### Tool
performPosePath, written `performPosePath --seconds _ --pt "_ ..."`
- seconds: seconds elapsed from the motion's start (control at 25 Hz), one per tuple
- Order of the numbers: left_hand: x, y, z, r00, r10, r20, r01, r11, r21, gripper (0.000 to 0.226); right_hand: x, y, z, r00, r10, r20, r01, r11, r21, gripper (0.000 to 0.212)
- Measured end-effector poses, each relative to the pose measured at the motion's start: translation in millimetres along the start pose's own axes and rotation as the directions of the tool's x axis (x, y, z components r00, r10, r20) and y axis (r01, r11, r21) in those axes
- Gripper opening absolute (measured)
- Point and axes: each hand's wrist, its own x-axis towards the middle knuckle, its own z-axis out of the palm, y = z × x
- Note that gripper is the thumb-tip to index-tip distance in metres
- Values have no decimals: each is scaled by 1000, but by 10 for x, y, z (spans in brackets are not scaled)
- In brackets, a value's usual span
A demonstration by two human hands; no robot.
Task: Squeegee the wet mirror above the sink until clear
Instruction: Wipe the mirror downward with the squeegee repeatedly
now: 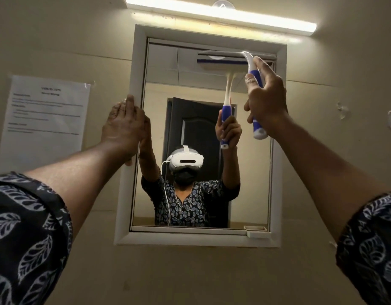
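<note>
A mirror (194, 89) in a white frame (124, 194) hangs on the beige wall. My right hand (267, 100) grips the blue and white handle of a squeegee (255, 73). Its blade (221, 54) lies flat against the glass along the mirror's top edge, on the right half. My left hand (124, 126) presses flat on the frame's left side, fingers together over the edge. The glass reflects a person with a white headset and both raised arms. No water drops are visible on the glass.
A tube light (221, 15) glows above the mirror. A printed paper sheet (47, 119) is taped to the wall at the left. A small white latch (257, 234) sticks out at the frame's lower right corner. The sink is out of view.
</note>
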Motion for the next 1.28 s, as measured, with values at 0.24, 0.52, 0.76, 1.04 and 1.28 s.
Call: performPosePath --seconds 0.24,0.52,0.76,1.04,1.28 --pt "39 -16 49 1000 3 -11 -3 1000 -13 136 112 11 135 999 -15 -49 14 1000 -2 47" --pt "-18 -56 9 1000 22 1 -22 999 -37 133 -13 -12 99 998 36 -45 -36 999 10 47" --pt "-81 -35 -68 999 29 46 -29 999 -14 134 -1347 325 -112 991 114 66 -121 987 102 45" --pt "-123 -13 -122 999 28 47 -28 1000 6 130 -2678 470 -310 939 296 173 -313 947 77 46" --pt "-118 -19 -111 998 26 52 -27 1000 6 134 -2910 413 -417 872 434 226 -439 898 -29 49"
